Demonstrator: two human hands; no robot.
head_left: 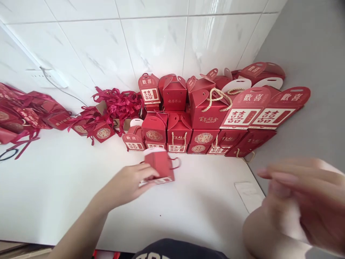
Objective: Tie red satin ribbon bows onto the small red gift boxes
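My left hand (132, 181) reaches forward over the white table (59, 187) and grips a small red gift box (161, 167) with a thin cord handle, just in front of the stacked boxes. My right hand (302, 201) hovers close to the camera at the lower right, blurred by motion, fingers stretched out toward the left with nothing visible in them. It is beyond the table's right edge.
Several red gift boxes (205, 115) are stacked in rows against the tiled wall. A tangle of red ribbons (118, 102) and more red boxes (32, 115) lie at the left. A small white card (249, 196) lies near the table's right edge.
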